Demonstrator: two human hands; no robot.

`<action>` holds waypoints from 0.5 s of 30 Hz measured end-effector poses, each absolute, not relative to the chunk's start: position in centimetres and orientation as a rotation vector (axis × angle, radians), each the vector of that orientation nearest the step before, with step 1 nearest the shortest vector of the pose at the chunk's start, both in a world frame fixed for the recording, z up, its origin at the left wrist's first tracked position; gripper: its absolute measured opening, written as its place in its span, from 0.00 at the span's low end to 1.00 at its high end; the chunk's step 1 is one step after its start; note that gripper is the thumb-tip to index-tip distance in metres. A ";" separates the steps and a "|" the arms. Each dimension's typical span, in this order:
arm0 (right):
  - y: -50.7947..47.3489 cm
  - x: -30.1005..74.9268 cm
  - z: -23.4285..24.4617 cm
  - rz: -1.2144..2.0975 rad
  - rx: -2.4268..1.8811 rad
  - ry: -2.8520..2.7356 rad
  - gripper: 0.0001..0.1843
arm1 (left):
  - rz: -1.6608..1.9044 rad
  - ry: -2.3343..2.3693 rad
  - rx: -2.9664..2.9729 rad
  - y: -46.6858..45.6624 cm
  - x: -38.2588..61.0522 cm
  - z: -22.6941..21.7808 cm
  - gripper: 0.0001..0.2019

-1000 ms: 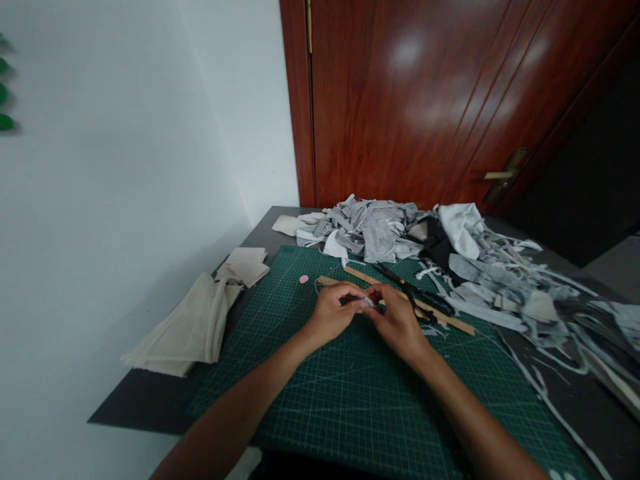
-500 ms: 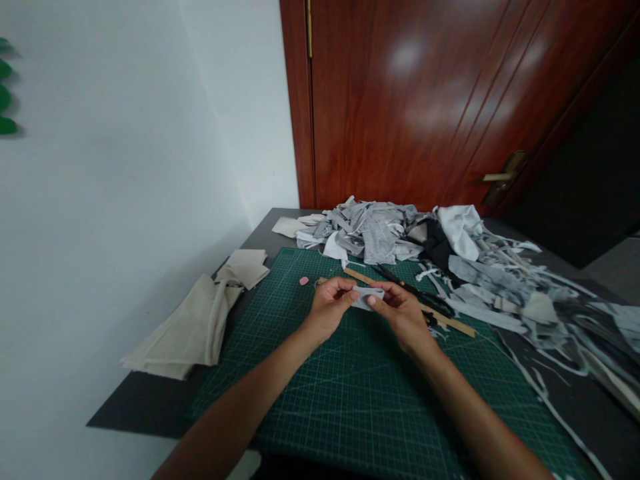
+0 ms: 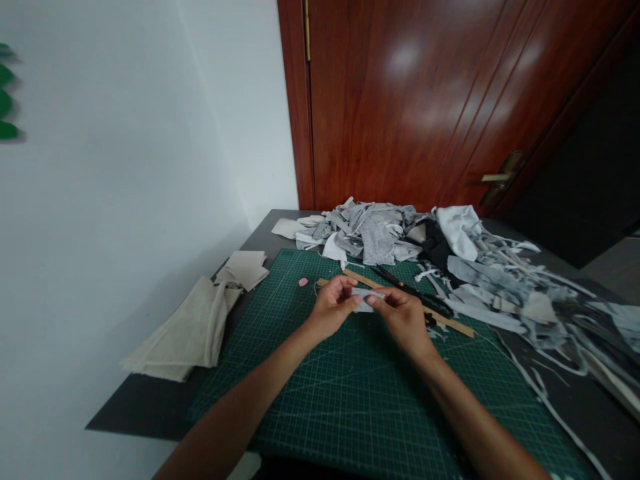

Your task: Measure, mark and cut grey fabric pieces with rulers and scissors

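A small piece of light grey fabric (image 3: 365, 304) is pinched between my two hands above the green cutting mat (image 3: 340, 393). My left hand (image 3: 332, 308) grips its left end between thumb and fingers. At the right end, my right hand (image 3: 403, 316) presses its thumb against the fabric, the fingers behind it. Beyond my right hand lie black-handled scissors (image 3: 413, 291) and a wooden ruler (image 3: 453, 325), partly hidden by that hand. A small pink disc (image 3: 303, 282) rests on the mat left of my left hand.
Grey and white fabric scraps (image 3: 377, 233) are heaped along the back, with more strips (image 3: 540, 307) down the right side. Folded beige cloth (image 3: 193, 327) lies at the left table edge. A white wall (image 3: 150, 200) and a brown door (image 3: 400, 107) stand behind.
The upper edge of the grey fabric, which stood apart as a loop, now looks flatter between my fingers. Both hands stay in nearly the same place.
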State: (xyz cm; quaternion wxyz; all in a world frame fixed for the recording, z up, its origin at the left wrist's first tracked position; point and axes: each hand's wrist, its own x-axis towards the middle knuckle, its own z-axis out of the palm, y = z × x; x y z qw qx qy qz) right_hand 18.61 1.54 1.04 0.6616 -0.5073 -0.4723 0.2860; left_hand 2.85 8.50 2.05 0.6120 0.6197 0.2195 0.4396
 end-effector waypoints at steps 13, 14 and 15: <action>1.0 18.3 1.2 0.509 -1.196 -1.189 0.10 | 1.048 0.592 1.631 8.1 2.7 2.7 0.19; 0.9 18.3 1.4 0.502 -1.189 -1.201 0.11 | 1.025 0.594 1.596 8.1 2.8 2.6 0.20; 0.8 18.3 1.5 0.482 -1.190 -1.213 0.11 | 1.003 0.594 1.566 8.0 2.9 2.6 0.21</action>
